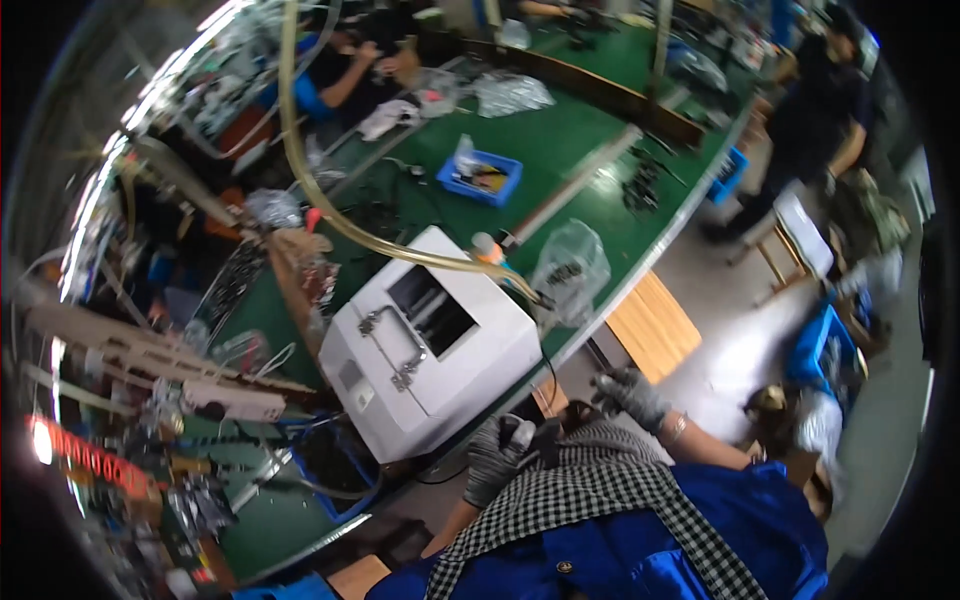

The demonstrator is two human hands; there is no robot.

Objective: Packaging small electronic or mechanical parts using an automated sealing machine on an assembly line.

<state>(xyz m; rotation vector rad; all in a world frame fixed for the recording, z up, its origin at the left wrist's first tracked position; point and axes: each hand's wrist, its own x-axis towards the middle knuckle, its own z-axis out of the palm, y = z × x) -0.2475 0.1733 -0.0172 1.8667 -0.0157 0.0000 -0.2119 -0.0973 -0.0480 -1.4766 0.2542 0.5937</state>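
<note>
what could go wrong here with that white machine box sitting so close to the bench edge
The white machine sits at the edge of the green bench; a nudge might tip it off. A black cable hangs from it toward the gloved left hand and could snag. The yellowish hose arching over the machine might catch on it if moved.

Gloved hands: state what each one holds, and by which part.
Left hand grips a small dark object; which part cannot be told. Right hand holds nothing.
</note>
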